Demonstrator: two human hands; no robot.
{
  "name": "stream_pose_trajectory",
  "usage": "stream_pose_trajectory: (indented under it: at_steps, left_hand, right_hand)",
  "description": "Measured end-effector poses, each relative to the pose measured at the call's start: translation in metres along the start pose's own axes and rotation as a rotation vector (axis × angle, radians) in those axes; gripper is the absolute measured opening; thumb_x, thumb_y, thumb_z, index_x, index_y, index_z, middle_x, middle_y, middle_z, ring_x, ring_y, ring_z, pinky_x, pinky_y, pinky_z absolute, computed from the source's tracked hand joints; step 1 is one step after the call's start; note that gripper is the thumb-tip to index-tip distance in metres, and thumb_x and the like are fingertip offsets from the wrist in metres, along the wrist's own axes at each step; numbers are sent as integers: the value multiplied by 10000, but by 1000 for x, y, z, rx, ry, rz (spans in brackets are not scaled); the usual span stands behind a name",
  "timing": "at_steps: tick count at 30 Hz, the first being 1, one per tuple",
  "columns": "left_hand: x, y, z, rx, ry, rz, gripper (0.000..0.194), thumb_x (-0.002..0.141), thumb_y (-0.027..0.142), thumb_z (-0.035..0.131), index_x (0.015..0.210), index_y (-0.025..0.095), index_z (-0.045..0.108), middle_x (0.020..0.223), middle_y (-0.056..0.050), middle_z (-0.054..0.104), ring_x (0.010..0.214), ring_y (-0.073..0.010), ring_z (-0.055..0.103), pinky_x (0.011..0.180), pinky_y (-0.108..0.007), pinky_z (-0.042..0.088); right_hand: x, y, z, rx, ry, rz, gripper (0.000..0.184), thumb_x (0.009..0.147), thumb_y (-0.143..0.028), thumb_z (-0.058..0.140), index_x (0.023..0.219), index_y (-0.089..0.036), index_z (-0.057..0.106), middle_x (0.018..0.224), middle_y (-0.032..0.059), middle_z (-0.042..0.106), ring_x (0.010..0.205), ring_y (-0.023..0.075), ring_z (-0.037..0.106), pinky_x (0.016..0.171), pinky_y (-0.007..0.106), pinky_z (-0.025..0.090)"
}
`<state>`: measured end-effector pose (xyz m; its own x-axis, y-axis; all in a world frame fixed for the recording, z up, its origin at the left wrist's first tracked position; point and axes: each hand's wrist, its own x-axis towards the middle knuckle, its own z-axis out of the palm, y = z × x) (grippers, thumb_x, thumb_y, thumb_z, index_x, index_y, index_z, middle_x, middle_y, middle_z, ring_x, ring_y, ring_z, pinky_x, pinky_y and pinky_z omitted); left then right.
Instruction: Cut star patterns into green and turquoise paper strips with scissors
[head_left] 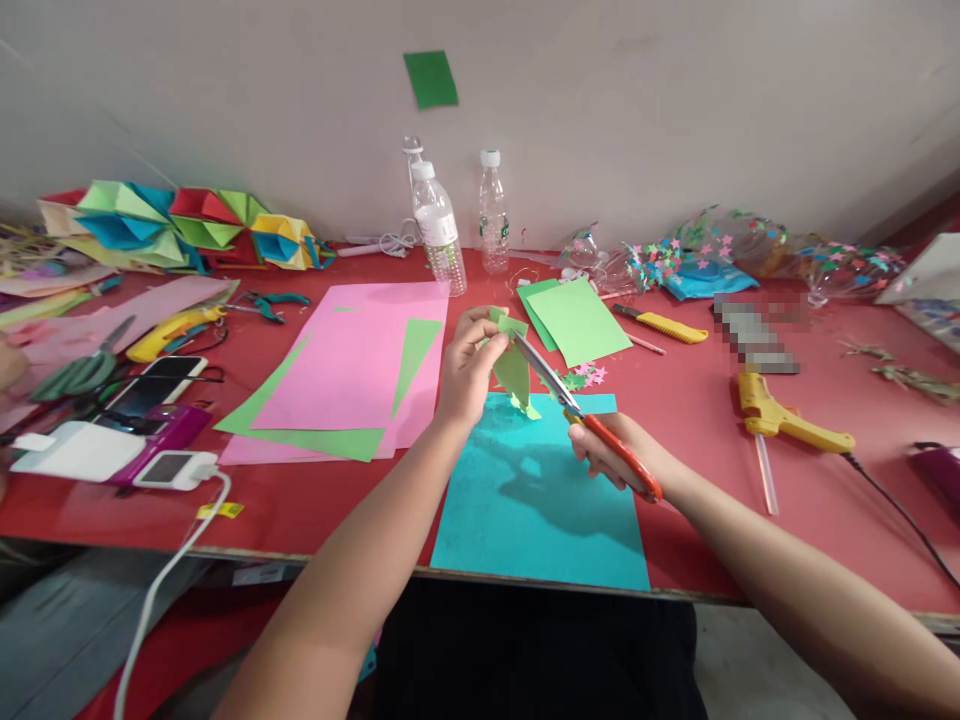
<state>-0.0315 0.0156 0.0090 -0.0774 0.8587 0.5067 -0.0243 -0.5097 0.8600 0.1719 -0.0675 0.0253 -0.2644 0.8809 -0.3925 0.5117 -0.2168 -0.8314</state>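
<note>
My left hand [466,368] is closed in a pinch on a small folded piece of green paper [513,370], held up above the table. My right hand [611,452] grips the orange handles of a pair of scissors [577,408], and the blades reach up into the green piece. Under both hands a turquoise sheet [540,500] lies flat at the near edge of the red table [690,400].
Pink and green sheets [352,370] lie to the left and a light green sheet [577,318] lies behind. Two water bottles [439,228], a yellow glue gun [780,418], a yellow box cutter [664,324], phones and chargers [142,420], folded paper ornaments [180,228] and pliers [274,303] surround them.
</note>
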Motion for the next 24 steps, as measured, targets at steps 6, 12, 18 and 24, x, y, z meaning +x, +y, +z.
stream_pose_trajectory:
  at_steps: [6, 12, 18, 24]
  left_hand:
    - [0, 0, -2, -2, -22, -7, 166, 831, 277, 603, 670, 240, 625, 1028, -47, 611, 995, -203, 569, 881, -346, 443]
    - [-1, 2, -2, 2, -22, -2, 167, 828, 275, 601, 665, 240, 617, 1010, -48, 599, 981, -206, 560, 871, -351, 437]
    - [0, 2, -2, 34, -28, 11, 182, 822, 274, 599, 644, 236, 599, 986, -46, 588, 956, -208, 556, 868, -361, 432]
    - [0, 1, -3, 35, -44, 6, 189, 821, 266, 592, 636, 231, 597, 991, -46, 573, 951, -203, 550, 857, -357, 432]
  right_hand:
    - [-2, -2, -4, -10, -11, -25, 522, 774, -700, 580, 652, -200, 492, 472, -60, 462, 384, 82, 441, 497, 261, 471]
    - [-2, -2, -3, -8, -5, -56, 534, 749, -714, 598, 650, -197, 512, 492, -49, 476, 399, 83, 443, 498, 259, 477]
    - [0, -1, -3, -32, 13, -5, 539, 771, -709, 579, 635, -191, 518, 508, -23, 501, 388, 88, 455, 357, 209, 344]
    - [0, -1, -4, -10, -11, -37, 563, 760, -735, 575, 611, -199, 486, 476, -32, 452, 400, 104, 491, 327, 192, 320]
